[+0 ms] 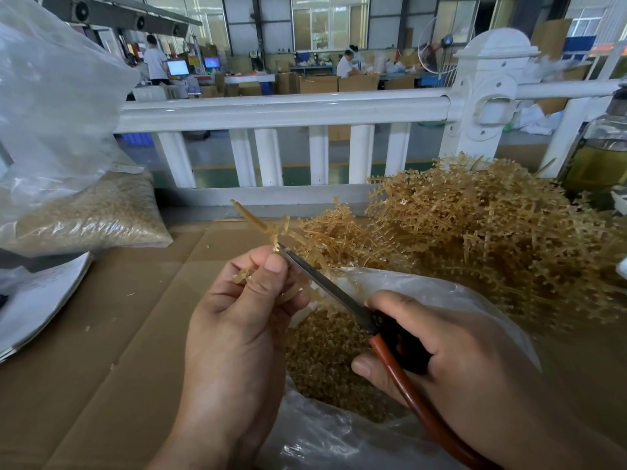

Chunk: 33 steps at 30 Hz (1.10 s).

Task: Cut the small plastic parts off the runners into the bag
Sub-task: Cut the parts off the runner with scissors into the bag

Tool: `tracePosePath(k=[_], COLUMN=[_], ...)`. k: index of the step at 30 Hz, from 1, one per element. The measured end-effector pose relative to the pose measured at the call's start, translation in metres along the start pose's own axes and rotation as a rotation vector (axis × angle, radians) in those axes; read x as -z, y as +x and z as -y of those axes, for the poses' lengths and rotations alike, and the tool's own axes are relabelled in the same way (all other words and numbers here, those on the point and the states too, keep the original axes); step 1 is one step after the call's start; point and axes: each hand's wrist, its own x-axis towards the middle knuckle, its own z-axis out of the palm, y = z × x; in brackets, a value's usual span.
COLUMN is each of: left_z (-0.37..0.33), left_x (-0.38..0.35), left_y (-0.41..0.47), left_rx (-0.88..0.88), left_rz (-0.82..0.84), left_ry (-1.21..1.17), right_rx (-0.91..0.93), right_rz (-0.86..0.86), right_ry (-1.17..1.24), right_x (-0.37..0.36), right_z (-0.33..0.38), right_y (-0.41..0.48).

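**A:** Through the head camera, what do the hands have?

**B:** The left hand [237, 317] pinches a runner [258, 222] between the thumb and curled fingers, with the stem pointing up and away. The right hand [441, 351] is wrapped round the handles of the scissors [325, 283]. The blades look all but closed, and the tip meets the runner just above the left thumb.

**A:** And the bag?

**B:** The clear bag [424, 286] lies open right under both hands, with cut parts [325, 354] heaped inside. The pile of runners [492, 225] waiting to be cut sits just behind it.

**A:** How would you make this snip a good one?

**B:** I'd cut tight against the part so no stub is left. I'd hold the runner over the bag's mouth so the piece drops straight in. The thumb is very near the blade tip, so I'd watch that too.

**A:** What about the surface and the room?

**B:** Flattened cardboard [135, 300] covers the worktop, with a few stray bits on it. A second bag [84, 215], full of parts, slumps at the left. A bottle [597, 154] of yellowish liquid stands at the right. Beyond a white railing [271, 108] is a factory floor with cartons, lit screens and a fan [437, 52]. Two people are working far off.
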Motion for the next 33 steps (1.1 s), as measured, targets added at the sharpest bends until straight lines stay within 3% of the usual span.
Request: tracePosePath(k=[33], left_z=[0.0057], left_x=[-0.0014], left_y=[0.0009], left_rx=[-0.054], left_rz=[-0.011], left_ry=[0.019], right_rx=[0.042], right_rz=[0.025], right_ry=[0.042], right_x=[-0.0027], right_z=[-0.0027], right_y=[-0.0026])
